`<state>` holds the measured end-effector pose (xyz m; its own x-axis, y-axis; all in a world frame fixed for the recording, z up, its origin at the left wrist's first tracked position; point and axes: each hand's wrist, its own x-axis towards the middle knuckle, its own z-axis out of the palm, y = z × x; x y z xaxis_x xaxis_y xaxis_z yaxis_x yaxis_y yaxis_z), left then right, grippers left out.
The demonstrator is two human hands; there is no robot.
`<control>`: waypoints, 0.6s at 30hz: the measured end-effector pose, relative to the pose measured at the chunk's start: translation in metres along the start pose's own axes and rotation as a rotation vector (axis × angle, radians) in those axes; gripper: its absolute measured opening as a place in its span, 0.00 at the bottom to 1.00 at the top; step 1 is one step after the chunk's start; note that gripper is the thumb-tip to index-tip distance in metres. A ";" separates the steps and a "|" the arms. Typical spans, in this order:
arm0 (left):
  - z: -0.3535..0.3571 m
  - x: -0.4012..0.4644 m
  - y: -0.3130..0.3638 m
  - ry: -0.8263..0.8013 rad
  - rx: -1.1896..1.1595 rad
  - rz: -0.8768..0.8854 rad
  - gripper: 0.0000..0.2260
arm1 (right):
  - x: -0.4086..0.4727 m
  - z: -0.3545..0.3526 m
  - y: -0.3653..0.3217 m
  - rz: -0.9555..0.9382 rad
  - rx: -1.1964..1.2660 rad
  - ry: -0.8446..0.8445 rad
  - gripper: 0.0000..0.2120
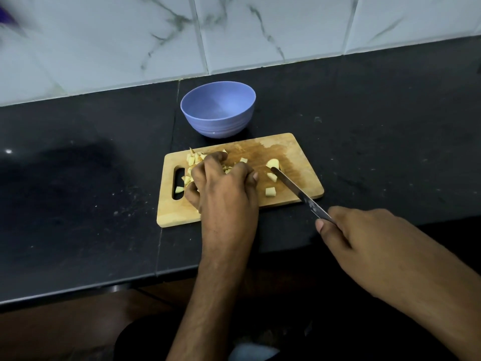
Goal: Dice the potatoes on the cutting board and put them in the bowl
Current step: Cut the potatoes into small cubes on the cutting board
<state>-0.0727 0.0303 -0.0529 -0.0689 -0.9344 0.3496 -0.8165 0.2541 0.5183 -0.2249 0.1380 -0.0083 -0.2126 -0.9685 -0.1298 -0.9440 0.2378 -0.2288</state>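
Note:
A wooden cutting board (299,152) lies on the black counter with diced potato pieces (191,160) heaped at its left end. My left hand (223,183) lies over that heap with fingers curled around some of the dice. Loose pieces lie to the right: a larger chunk (272,163) and a cube (270,192). My right hand (364,238) grips the handle of a knife (294,188), whose tip rests by the larger chunk. A blue bowl (218,109) stands just behind the board, with nothing in it.
The black counter (78,191) stretches left and right of the board, its front edge close to my body. A white marble-tiled wall (260,29) rises behind the bowl. A blurred purple object (6,14) shows at the top left corner.

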 end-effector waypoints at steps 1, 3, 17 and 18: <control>-0.001 0.000 0.000 0.001 -0.025 0.017 0.08 | -0.001 -0.001 0.000 0.002 0.004 0.001 0.18; -0.004 -0.002 -0.004 -0.033 -0.097 0.064 0.06 | -0.003 -0.001 0.000 0.002 0.017 0.001 0.18; -0.005 0.001 -0.003 -0.035 -0.076 -0.082 0.08 | -0.001 0.001 0.000 -0.021 0.023 -0.019 0.18; -0.006 0.002 -0.003 -0.027 -0.078 -0.099 0.10 | -0.001 0.001 -0.001 -0.019 0.024 -0.016 0.18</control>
<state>-0.0672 0.0294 -0.0492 -0.0062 -0.9619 0.2732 -0.7730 0.1779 0.6089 -0.2239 0.1388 -0.0091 -0.1899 -0.9717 -0.1407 -0.9414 0.2209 -0.2549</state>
